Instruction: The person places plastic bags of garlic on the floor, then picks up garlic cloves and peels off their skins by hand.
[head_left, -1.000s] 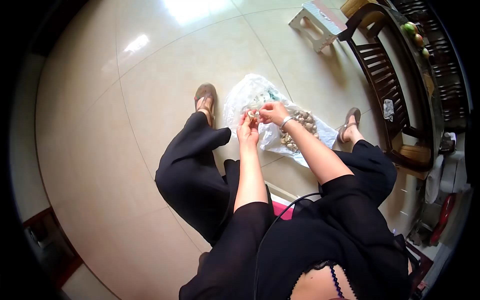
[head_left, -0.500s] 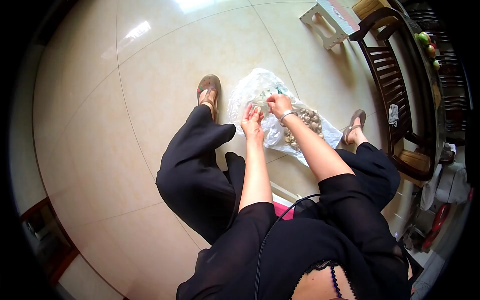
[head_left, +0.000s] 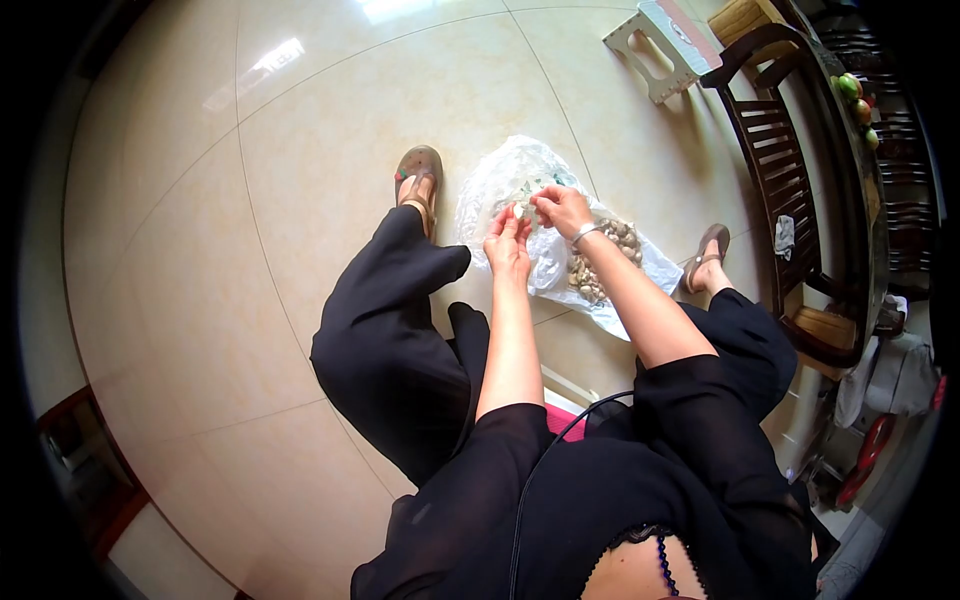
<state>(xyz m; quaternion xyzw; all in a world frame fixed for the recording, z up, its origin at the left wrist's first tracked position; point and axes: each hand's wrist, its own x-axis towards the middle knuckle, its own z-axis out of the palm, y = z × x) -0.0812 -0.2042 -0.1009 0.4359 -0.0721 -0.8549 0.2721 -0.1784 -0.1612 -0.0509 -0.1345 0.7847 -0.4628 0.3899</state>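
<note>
White and small, a piece [head_left: 518, 211] is pinched at the fingertips of the left hand [head_left: 508, 246], whose palm is turned partly upward. Just beside it, the right hand [head_left: 566, 212] has its thumb and fingers drawn close together; whether anything is caught between those fingertips I cannot tell. A silvery bracelet [head_left: 583, 232] circles the right wrist.

Both hands are over a white plastic bag [head_left: 488, 188] with some green marks on it, spread on the floor. On the bag's nearer right part is a pile of small brownish pieces [head_left: 584, 278], partly covered by the right forearm; what they are is too small to tell.

Brown strapped shoes stand on either side of the bag, the left shoe [head_left: 424, 163] nearer to it than the hem of the black trousers [head_left: 390, 350]. A dark cable [head_left: 523, 490] runs down over the black top [head_left: 640, 490], near something pink [head_left: 568, 425].

Beyond, pale tiled floor [head_left: 200, 300] reaches a light step stool [head_left: 640, 55]. It stands next to a dark wooden chair [head_left: 755, 37], where a crumpled whitish cloth or tissue [head_left: 785, 238] lies. Fruit [head_left: 850, 86] sits on the table [head_left: 866, 185] behind.
</note>
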